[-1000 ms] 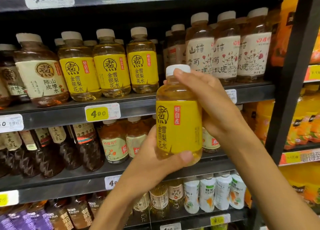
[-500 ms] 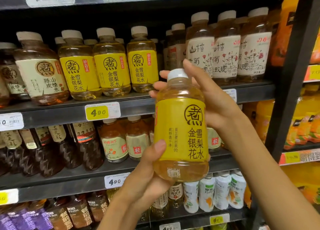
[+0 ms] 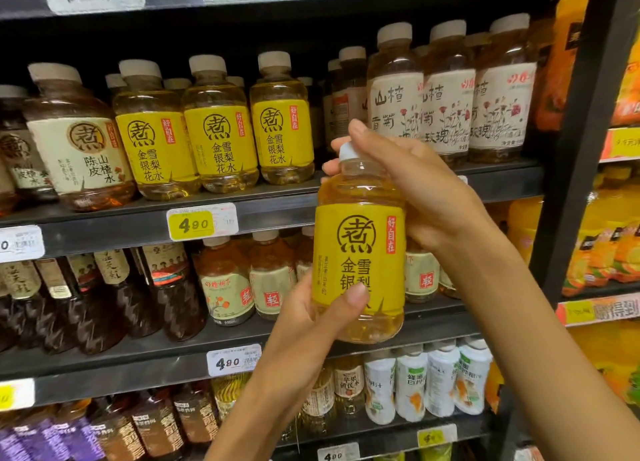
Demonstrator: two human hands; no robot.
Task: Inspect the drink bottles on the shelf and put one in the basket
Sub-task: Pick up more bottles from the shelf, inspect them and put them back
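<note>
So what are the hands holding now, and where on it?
The yellow-label bottle: left hand grips its lower body, right hand its cap and shoulder.

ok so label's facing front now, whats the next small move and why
Probably lower the yellow-label bottle away from the shelf towards the basket, which is out of view. Both the left hand and the right hand grip it and its label faces the camera, so inspection looks finished.
</note>
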